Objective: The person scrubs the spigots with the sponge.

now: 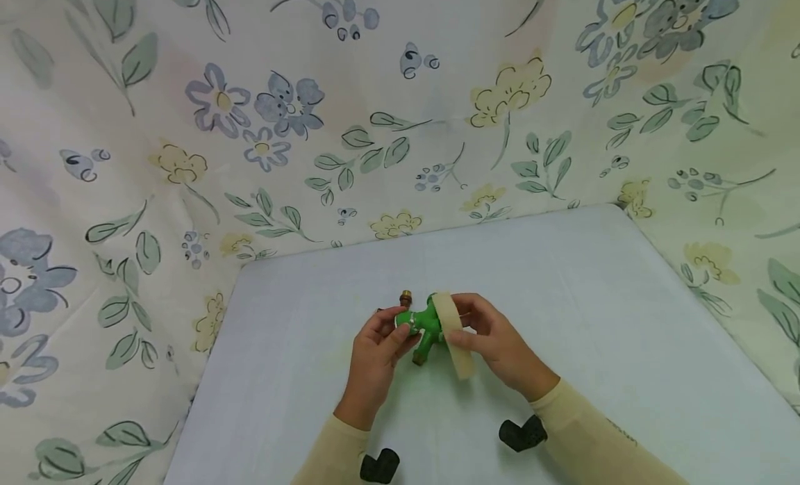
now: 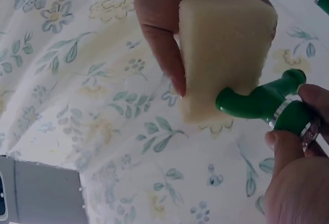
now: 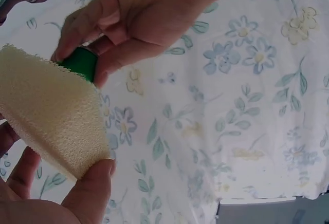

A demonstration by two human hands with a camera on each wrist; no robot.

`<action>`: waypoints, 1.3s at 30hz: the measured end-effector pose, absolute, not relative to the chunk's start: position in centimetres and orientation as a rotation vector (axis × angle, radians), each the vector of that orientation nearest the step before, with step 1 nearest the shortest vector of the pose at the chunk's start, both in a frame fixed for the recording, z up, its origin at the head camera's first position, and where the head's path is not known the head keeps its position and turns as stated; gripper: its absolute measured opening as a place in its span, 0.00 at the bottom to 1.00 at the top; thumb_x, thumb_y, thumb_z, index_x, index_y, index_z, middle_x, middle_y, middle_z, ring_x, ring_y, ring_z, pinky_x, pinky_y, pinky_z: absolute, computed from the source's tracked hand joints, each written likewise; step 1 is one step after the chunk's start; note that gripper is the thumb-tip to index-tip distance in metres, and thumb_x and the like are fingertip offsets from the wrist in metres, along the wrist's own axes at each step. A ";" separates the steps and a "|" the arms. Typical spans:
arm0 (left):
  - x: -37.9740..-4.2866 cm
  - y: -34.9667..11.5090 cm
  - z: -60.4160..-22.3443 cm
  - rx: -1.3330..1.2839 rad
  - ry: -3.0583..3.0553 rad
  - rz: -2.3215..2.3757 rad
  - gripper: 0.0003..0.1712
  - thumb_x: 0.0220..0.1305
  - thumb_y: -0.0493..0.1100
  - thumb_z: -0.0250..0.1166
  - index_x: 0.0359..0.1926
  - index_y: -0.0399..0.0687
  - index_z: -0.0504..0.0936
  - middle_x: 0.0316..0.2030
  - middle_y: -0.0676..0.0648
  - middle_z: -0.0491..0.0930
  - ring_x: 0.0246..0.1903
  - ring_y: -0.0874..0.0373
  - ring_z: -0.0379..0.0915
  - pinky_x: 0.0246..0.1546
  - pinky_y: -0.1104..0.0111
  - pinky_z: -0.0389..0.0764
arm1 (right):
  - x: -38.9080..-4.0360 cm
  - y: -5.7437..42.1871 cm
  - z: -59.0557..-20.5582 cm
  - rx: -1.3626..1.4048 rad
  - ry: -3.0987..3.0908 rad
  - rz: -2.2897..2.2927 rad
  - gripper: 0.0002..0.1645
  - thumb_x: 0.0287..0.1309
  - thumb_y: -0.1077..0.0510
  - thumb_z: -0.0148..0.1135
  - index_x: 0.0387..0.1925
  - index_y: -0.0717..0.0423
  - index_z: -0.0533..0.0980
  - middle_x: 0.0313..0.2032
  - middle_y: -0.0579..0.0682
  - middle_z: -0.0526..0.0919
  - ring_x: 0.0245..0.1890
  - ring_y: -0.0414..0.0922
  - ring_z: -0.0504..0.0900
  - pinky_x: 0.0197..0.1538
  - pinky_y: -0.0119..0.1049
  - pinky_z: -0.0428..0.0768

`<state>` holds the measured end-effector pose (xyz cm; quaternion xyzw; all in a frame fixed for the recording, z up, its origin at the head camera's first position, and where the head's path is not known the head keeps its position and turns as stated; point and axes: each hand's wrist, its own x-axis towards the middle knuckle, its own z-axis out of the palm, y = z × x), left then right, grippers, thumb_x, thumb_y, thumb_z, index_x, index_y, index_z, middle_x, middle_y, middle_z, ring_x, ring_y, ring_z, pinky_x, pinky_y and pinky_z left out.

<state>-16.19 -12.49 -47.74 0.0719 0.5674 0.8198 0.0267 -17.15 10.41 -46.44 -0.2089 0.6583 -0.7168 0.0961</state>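
My left hand (image 1: pixel 373 353) pinches a green branched fitting with silvery bands (image 1: pixel 428 319) by one end. In the left wrist view, the thumb and fingers of that hand sit around the banded end of the fitting (image 2: pixel 259 103), and its other arms point at the sponge. My right hand (image 1: pixel 500 339) holds a pale cream sponge (image 1: pixel 454 335) by its edges, thumb on one side, fingers on the other. The sponge (image 3: pixel 56 111) stands on edge close against the fitting and hides part of it in the right wrist view.
A brown piece with a brass-coloured tip (image 1: pixel 405 299) shows behind the left hand, partly hidden. Both hands are above a white table (image 1: pixel 562 283). Flower-patterned cloth (image 1: pixel 375 137) hangs behind and beside it. Black angular pieces (image 1: pixel 523 433) sit at both wrists.
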 end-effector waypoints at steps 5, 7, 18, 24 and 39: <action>-16.3 -12.4 -47.8 0.175 1.768 2.510 0.28 0.59 0.39 0.69 0.57 0.32 0.70 0.51 0.33 0.71 0.50 0.42 0.75 0.49 0.53 0.77 | -17.0 10.2 -45.7 -0.700 1.861 -2.169 0.30 0.63 0.60 0.62 0.64 0.49 0.65 0.55 0.57 0.70 0.52 0.58 0.69 0.47 0.46 0.77; -16.3 -12.4 -47.8 0.180 1.848 2.448 0.27 0.57 0.40 0.71 0.55 0.35 0.73 0.50 0.35 0.72 0.49 0.44 0.74 0.47 0.56 0.78 | -16.9 10.1 -45.5 -0.704 1.869 -2.185 0.30 0.63 0.61 0.62 0.64 0.50 0.65 0.54 0.58 0.70 0.51 0.58 0.69 0.46 0.46 0.78; -15.3 -11.4 -46.6 0.375 2.134 2.082 0.20 0.60 0.38 0.69 0.54 0.46 0.79 0.47 0.43 0.77 0.44 0.44 0.74 0.37 0.67 0.79 | -15.9 9.0 -43.4 -0.758 2.058 -2.162 0.36 0.56 0.66 0.67 0.64 0.52 0.64 0.54 0.55 0.70 0.53 0.55 0.67 0.52 0.51 0.74; -14.5 -11.0 -45.5 0.442 2.039 2.135 0.17 0.61 0.33 0.66 0.51 0.37 0.76 0.42 0.38 0.78 0.42 0.46 0.77 0.40 0.64 0.80 | -15.3 8.8 -42.1 -0.771 2.256 -2.057 0.37 0.55 0.63 0.69 0.64 0.56 0.63 0.52 0.53 0.71 0.52 0.54 0.68 0.51 0.56 0.71; -15.3 -11.6 -47.7 0.527 1.990 2.141 0.19 0.60 0.38 0.68 0.51 0.39 0.75 0.45 0.38 0.77 0.44 0.46 0.77 0.43 0.62 0.80 | -16.1 9.6 -43.3 -0.675 2.377 -1.962 0.36 0.57 0.59 0.68 0.65 0.56 0.63 0.54 0.52 0.71 0.52 0.54 0.69 0.50 0.56 0.71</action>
